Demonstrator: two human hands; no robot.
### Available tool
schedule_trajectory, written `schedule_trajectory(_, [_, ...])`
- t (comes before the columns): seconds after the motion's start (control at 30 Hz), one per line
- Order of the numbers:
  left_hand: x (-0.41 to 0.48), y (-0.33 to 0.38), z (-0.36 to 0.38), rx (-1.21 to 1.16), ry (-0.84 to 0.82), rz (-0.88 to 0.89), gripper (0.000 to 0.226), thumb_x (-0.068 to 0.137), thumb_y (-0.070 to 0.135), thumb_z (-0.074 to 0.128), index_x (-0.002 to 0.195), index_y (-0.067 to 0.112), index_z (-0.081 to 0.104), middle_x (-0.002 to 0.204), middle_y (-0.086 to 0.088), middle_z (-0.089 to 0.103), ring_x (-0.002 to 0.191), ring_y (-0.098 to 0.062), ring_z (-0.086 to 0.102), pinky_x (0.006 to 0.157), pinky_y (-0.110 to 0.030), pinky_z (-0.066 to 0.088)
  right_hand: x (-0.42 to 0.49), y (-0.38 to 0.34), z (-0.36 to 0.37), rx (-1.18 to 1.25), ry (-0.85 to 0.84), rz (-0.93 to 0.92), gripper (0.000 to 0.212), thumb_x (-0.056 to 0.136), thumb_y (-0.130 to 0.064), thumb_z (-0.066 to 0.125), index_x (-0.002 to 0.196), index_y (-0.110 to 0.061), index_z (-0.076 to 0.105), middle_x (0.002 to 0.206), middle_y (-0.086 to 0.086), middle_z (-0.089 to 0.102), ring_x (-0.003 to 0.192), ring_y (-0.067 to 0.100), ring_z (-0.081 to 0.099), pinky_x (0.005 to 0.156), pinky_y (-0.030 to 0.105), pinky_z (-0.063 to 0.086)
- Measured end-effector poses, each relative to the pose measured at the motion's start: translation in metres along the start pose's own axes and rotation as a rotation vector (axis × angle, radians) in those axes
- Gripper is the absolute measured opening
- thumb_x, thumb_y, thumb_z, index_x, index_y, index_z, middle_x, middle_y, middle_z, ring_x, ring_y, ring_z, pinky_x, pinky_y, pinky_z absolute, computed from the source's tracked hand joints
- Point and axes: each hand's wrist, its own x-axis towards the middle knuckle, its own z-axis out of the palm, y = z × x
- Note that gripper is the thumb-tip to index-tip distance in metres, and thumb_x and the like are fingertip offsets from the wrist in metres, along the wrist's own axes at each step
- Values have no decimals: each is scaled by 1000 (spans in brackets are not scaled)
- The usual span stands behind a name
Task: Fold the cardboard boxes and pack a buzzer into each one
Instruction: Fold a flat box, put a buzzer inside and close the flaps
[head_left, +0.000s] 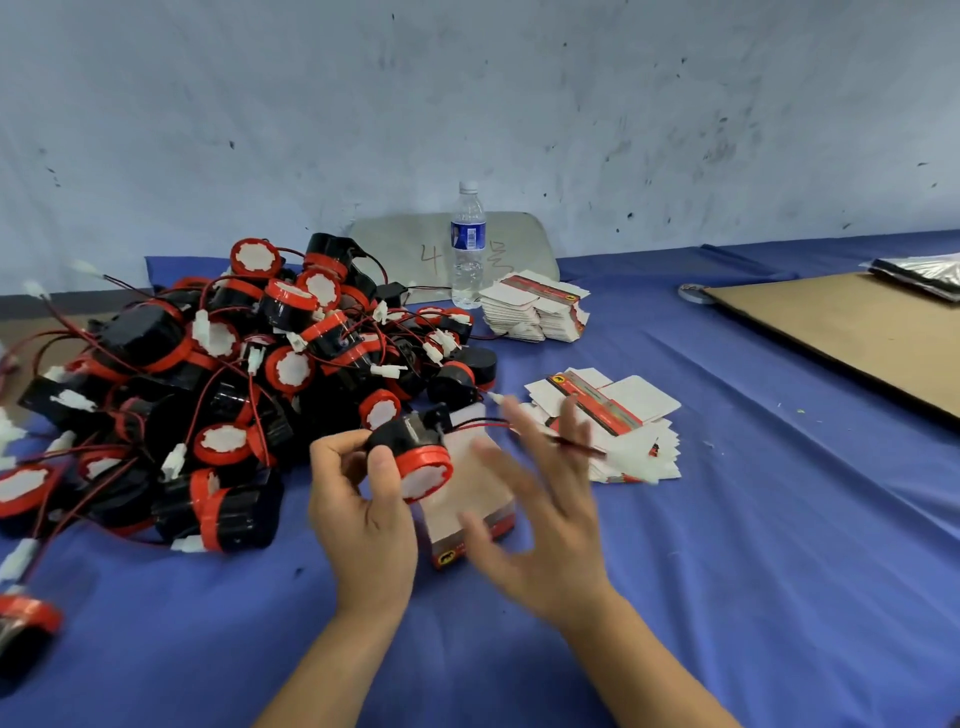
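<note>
Nearest, the left hand (363, 514) gripped a black-and-red buzzer (415, 457) just above a folded box (439, 525) on the blue cloth (727, 571). The right hand (535, 525), blurred, spread loose-fingered over that box. Behind lay the buzzer pile (234, 374), flat box stacks (613, 415), then a water bottle (467, 244).

The right hand (535, 499) is smeared by motion blur and hides much of the folded box (448, 519) beneath it. Whether it touches the red and black wire (582, 447) is unclear. 1 buzzer (26, 618) is blurred and cut off at the left edge. A silver bag (922, 273) and a cardboard sheet (857, 332) run off the right edge.
</note>
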Motion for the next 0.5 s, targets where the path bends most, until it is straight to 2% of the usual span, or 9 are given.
schedule_trajectory(0.1, [-3, 2, 1, -65, 14, -97, 8, 78, 47, 43, 80, 39, 46, 72, 24, 57, 68, -1, 54, 59, -13, 45, -5, -7, 13, -13, -93, -66, 56, 75, -8, 78, 124, -11, 52, 135, 8, 56, 140, 25, 37, 113, 46, 32])
schedule_trajectory(0.2, [-4, 5, 1, -82, -17, -110, 18, 76, 45, 44, 79, 27, 43, 67, 24, 51, 62, -2, 48, 55, -13, 41, -3, -6, 12, 44, -65, -90, 49, 81, -16, 75, 122, -5, 51, 128, 13, 59, 128, 25, 49, 106, 38, 43])
schedule_trajectory(0.3, [-9, 9, 3, -89, -61, -102, 21, 74, 43, 46, 78, 23, 42, 64, 19, 50, 56, -4, 46, 51, -14, 40, -2, -5, 9, 16, -18, -110, 50, 80, -23, 77, 117, -5, 50, 132, 12, 51, 126, 28, 48, 105, 39, 43])
schedule_trajectory(0.43, [-14, 11, 5, -96, -88, -77, 19, 75, 43, 46, 83, 25, 43, 71, 21, 55, 58, -3, 51, 52, -15, 43, -3, -6, 10, -37, 7, -111, 37, 89, -30, 67, 113, -8, 49, 134, 12, 44, 135, 31, 37, 110, 43, 37])
schedule_trajectory(0.5, [-14, 9, 4, -70, -99, -53, 12, 78, 43, 45, 85, 33, 44, 74, 20, 56, 61, -5, 52, 57, -25, 47, -3, -6, 10, -27, -3, -113, 38, 88, -28, 68, 114, -8, 50, 134, 12, 45, 134, 31, 39, 109, 45, 38])
